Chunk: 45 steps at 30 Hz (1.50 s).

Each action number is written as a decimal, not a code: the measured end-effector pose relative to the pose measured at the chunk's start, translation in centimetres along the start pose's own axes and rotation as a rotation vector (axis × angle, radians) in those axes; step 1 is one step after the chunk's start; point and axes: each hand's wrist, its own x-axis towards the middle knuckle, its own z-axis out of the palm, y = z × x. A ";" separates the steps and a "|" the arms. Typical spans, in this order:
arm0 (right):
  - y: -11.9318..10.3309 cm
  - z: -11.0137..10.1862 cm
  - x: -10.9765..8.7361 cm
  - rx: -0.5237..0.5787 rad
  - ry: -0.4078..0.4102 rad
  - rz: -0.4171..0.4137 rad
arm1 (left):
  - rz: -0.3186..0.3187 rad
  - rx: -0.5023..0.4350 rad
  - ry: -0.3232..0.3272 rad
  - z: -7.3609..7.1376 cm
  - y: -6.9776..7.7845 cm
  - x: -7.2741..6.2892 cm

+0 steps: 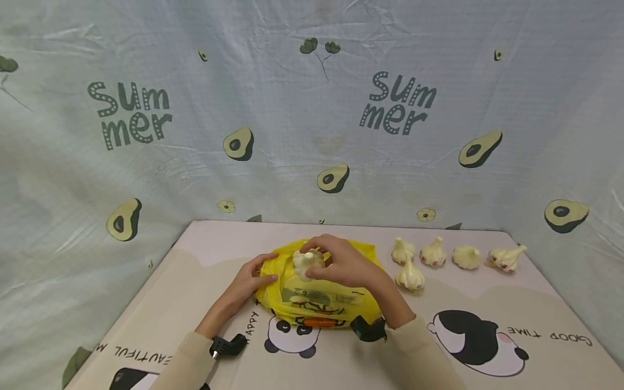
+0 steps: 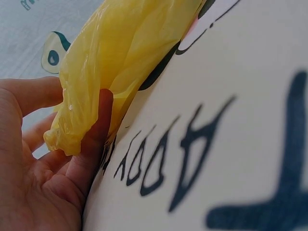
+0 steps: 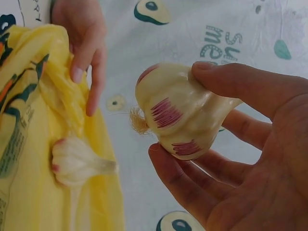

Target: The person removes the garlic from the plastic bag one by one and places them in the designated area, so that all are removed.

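Observation:
My right hand (image 1: 341, 262) holds a garlic bulb (image 3: 180, 110) between thumb and fingers above a yellow plastic bag (image 1: 336, 300). The held bulb is pale with purple streaks and a tuft of dry roots. Another garlic bulb (image 3: 77, 161) lies at the bag in the right wrist view, its stem pointing right. At the bag's left end is my left hand (image 1: 251, 279), and crumpled yellow plastic sits between its thumb and fingers (image 2: 36, 94) in the left wrist view. Part of the bag is hidden behind the right hand.
Several garlic bulbs stand at the back right of the table, among them a nearer one (image 1: 410, 276) and a far-right one (image 1: 506, 258). The tabletop (image 1: 205, 271) has printed pandas and lettering. Behind it hangs a curtain (image 1: 283, 108) with avocado prints.

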 end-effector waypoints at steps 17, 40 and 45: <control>1.2 -3.2 -3.2 -0.045 0.083 0.001 | -0.006 0.012 0.007 -0.1 -0.1 0.1; 4.4 -8.1 -8.5 -0.115 0.171 0.073 | -0.019 0.007 0.013 0.1 0.0 0.0; 5.3 -9.2 -9.8 -0.137 0.197 0.105 | -0.017 0.016 0.016 0.1 0.1 0.0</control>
